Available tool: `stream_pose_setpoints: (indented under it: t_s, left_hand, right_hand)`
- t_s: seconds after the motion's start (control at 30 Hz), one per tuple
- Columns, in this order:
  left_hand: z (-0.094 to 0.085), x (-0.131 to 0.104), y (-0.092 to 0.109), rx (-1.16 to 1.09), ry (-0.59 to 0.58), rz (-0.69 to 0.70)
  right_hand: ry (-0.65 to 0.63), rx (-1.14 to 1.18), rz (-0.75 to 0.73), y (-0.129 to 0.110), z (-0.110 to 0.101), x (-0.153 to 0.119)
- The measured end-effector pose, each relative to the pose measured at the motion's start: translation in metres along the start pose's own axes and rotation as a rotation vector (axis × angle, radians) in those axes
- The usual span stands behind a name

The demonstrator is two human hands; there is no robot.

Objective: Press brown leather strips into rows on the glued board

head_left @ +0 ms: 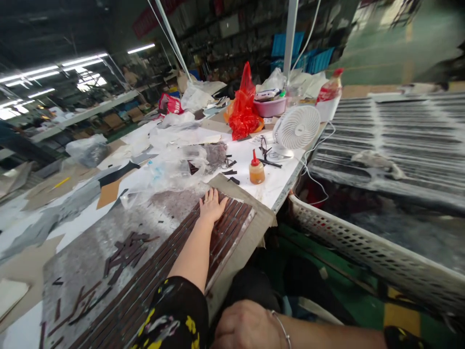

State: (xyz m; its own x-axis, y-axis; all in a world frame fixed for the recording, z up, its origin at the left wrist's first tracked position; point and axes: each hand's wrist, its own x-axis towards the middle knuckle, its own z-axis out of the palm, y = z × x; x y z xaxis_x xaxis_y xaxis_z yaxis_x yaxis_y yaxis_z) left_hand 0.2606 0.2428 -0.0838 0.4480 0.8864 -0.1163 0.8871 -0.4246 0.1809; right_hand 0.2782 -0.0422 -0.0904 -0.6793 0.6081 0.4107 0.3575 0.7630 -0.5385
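Note:
My left hand (211, 205) lies palm down with fingers spread on rows of dark brown strips (230, 228). These strips sit side by side on a grey-brown backing sheet (250, 237) along the table's near edge. My right hand (241, 325) is low in front of my lap, its fingers curled under, and whatever may be in them is hidden. Left of the rows, loose dark strips (127, 252) form a small pile on a grey board (87, 257). A squeeze bottle (256, 172) with a red nozzle and amber liquid stands beyond my left hand.
A white fan (297, 127), a red plastic bag (244, 106) and a pink basin (269, 107) stand farther back. Clear plastic bags (170, 167) cover part of the table. To the right are a perforated white crate (348, 237) and a white cable (308, 169).

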Motion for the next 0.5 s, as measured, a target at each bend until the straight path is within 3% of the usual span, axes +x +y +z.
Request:
stream_pose_setpoints:
  t_s: [0.07,0.13,0.23,0.37,0.5]
  left_hand:
    - [-0.007,-0.002,0.003,-0.032,0.025,-0.030]
    - [-0.010,-0.008,0.013,-0.037,0.152,-0.058]
    - [0.000,-0.024,0.036,-0.003,0.265,0.023]
    - [0.013,-0.046,0.062,-0.001,0.120,0.075]
    - [-0.001,-0.058,0.068,-0.130,-0.021,0.053]
  right_hand:
    - [0.010,0.010,0.009,-0.003,-0.003,0.001]
    - [0.016,0.002,0.018,-0.003,-0.004,0.002]
    - [0.024,-0.036,0.020,-0.001,-0.006,0.002]
    - [0.023,-0.032,0.016,-0.008,-0.009,0.001]
    - [0.019,0.084,0.119,-0.022,-0.018,-0.004]
